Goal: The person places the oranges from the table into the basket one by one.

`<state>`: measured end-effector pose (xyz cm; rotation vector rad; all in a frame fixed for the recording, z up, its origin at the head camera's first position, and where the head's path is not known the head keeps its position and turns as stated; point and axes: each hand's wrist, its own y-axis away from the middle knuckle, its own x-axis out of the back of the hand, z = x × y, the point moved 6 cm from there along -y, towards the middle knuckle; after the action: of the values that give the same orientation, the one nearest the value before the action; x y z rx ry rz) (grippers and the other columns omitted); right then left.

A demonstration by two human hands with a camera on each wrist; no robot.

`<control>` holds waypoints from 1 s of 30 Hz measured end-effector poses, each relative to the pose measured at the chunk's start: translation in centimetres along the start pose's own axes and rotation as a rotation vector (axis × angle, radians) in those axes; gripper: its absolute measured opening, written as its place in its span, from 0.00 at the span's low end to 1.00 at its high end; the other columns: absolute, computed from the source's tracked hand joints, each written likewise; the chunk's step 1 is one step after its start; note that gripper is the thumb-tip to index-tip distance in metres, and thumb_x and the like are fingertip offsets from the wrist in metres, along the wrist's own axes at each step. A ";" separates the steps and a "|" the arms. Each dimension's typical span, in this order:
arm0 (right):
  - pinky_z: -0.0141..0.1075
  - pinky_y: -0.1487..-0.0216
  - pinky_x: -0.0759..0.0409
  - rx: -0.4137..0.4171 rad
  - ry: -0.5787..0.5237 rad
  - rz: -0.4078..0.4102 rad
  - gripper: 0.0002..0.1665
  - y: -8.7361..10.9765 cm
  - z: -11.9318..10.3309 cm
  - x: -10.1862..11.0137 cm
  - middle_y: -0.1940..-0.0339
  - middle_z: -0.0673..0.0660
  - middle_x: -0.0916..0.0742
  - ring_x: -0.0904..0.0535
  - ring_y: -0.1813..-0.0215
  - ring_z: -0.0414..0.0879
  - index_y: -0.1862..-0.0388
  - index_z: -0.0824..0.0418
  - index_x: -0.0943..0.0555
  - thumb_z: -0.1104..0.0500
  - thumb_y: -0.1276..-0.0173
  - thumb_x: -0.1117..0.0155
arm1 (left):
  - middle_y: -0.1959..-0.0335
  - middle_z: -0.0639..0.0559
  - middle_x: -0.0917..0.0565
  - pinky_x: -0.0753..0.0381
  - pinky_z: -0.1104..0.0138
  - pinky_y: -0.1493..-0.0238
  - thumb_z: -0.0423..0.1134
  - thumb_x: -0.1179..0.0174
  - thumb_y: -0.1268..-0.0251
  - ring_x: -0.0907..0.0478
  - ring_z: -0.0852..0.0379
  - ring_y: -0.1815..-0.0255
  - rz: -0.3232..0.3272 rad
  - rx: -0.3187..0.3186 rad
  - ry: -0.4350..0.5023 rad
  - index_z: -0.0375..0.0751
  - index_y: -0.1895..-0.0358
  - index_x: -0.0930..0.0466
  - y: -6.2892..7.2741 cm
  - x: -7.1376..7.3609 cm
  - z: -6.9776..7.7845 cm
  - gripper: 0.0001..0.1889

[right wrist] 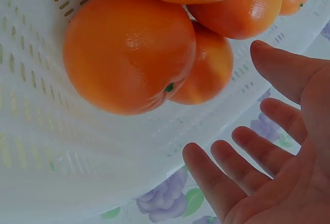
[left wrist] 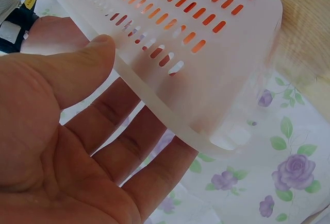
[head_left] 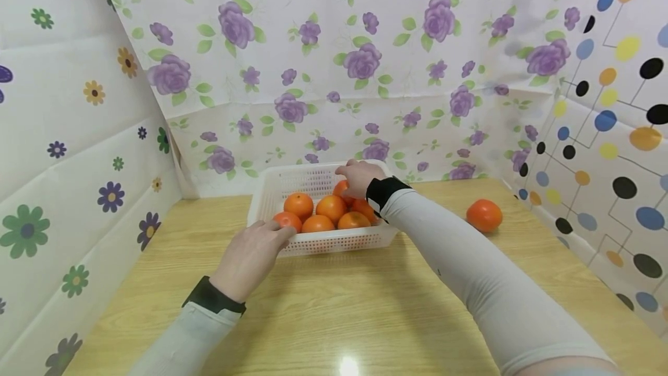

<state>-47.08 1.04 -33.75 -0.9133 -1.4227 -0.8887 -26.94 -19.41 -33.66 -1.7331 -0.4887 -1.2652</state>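
Note:
A white perforated plastic basket [head_left: 334, 243] stands on the table with several oranges [head_left: 331, 208] in it. At its near left corner is my left hand [head_left: 254, 253]. In the left wrist view, the thumb [left wrist: 95, 62] lies on one side of the basket's rim [left wrist: 154, 103] and the fingers pass behind it, holding the rim. My right hand [head_left: 360, 176] is over the basket's back right part, beside an orange. The right wrist view shows its fingers [right wrist: 211, 180] spread and apart from the large orange [right wrist: 129, 51], with nothing between them.
A red-orange fruit [head_left: 484, 216] lies on the wooden table [head_left: 323, 306], right of the basket. Floral sheeting [head_left: 334, 97] hangs close behind the basket. Patterned sheets also stand along the left and right sides.

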 end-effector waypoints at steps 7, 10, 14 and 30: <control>0.53 0.31 0.18 -0.023 -0.004 -0.023 0.38 0.0 0.2 0.1 0.24 0.59 0.21 0.19 0.30 0.58 0.16 0.50 0.26 0.50 0.22 0.26 | 0.68 0.54 0.17 0.22 0.63 0.69 0.26 0.20 0.39 0.28 0.53 0.72 0.000 0.002 -0.004 0.48 0.57 0.14 0.0 0.0 0.0 0.16; 0.55 0.31 0.18 -0.019 -0.006 -0.020 0.39 -0.1 0.5 0.0 0.23 0.60 0.21 0.20 0.29 0.59 0.16 0.50 0.26 0.50 0.22 0.25 | 0.69 0.54 0.17 0.23 0.63 0.69 0.25 0.21 0.39 0.28 0.53 0.72 0.001 0.002 -0.007 0.48 0.57 0.14 0.0 0.0 0.0 0.16; 0.55 0.30 0.19 -0.001 0.003 0.001 0.39 -0.1 0.8 0.0 0.24 0.60 0.21 0.19 0.29 0.60 0.16 0.50 0.26 0.50 0.23 0.25 | 0.68 0.55 0.16 0.22 0.63 0.69 0.25 0.21 0.39 0.27 0.53 0.72 0.003 -0.001 -0.006 0.49 0.57 0.14 0.0 0.0 0.0 0.16; 0.56 0.23 0.25 0.004 -0.031 0.035 0.38 1.9 0.3 1.1 0.21 0.59 0.22 0.22 0.24 0.59 0.16 0.49 0.27 0.49 0.20 0.27 | 0.69 0.55 0.17 0.22 0.63 0.69 0.25 0.21 0.39 0.27 0.54 0.72 -0.012 0.002 -0.016 0.49 0.57 0.14 -0.1 0.0 0.1 0.16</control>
<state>-45.44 2.10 -32.67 -0.9495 -1.4306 -0.8485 -26.96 -19.25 -33.65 -1.7426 -0.5103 -1.2595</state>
